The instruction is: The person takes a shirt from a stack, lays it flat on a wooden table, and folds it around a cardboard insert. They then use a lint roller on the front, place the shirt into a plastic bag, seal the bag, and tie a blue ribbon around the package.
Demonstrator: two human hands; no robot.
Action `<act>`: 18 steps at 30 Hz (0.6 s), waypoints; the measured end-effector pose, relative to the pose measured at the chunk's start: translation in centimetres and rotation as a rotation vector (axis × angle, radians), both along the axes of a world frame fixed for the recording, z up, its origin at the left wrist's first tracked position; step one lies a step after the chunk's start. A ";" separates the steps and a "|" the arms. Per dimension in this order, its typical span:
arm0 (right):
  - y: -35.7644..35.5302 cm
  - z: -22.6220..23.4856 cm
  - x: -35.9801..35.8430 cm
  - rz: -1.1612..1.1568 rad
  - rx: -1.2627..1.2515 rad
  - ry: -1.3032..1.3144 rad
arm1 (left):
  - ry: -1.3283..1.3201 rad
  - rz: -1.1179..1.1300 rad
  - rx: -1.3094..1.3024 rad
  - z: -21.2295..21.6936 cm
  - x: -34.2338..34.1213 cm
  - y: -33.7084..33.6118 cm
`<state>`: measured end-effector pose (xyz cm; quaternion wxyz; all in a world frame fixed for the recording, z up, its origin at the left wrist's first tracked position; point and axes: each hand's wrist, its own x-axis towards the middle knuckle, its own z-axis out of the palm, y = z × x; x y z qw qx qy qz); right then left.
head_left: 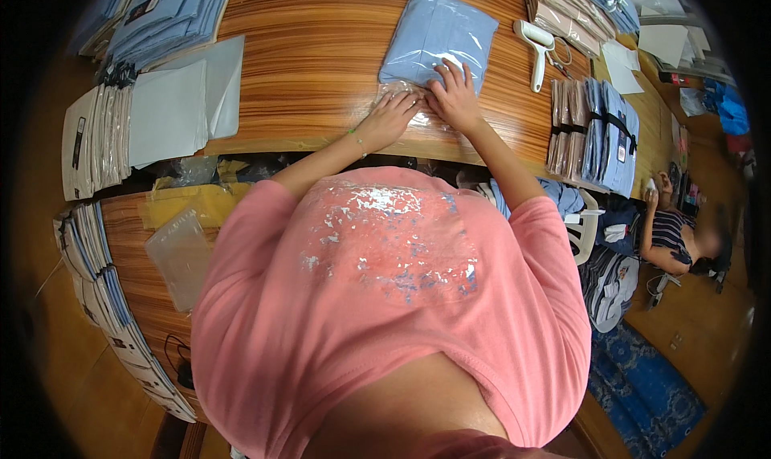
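A folded light-blue garment in a clear plastic bag (438, 37) lies on the wood-grain table ahead of me. The bag's loose clear flap (430, 123) reaches toward the table's near edge. My left hand (391, 120) lies on this flap with its fingers stretched out toward the right. Beside it, my right hand (455, 99) rests at the package's near edge. Its fingers are apart, some of them on the bagged garment, and its thumb comes close to the left fingertips. Neither hand visibly grips anything.
A white lint roller (536, 53) lies right of the package. Bundled bagged garments (612, 134) stand at the right edge, more stacks (173, 17) at the far left. White sheets (170, 110) lie at left. A person (671, 230) sits at far right.
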<state>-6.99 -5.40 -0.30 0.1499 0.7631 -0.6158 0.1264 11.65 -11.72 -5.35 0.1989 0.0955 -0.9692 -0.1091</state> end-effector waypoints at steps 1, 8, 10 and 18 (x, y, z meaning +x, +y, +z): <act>-0.4 -0.4 -0.5 0.017 0.024 -0.070 | -0.027 -0.019 0.026 -0.2 -0.3 0.0; -2.1 0.5 -2.7 0.114 -0.013 -0.291 | -0.054 -0.022 -0.004 0.7 -2.3 -0.8; -2.1 1.6 -2.3 0.081 0.025 -0.287 | -0.150 0.014 0.038 1.1 -3.0 -0.8; -1.7 -0.7 -1.7 -0.063 0.088 -0.274 | -0.184 0.069 0.021 1.0 -2.8 -0.1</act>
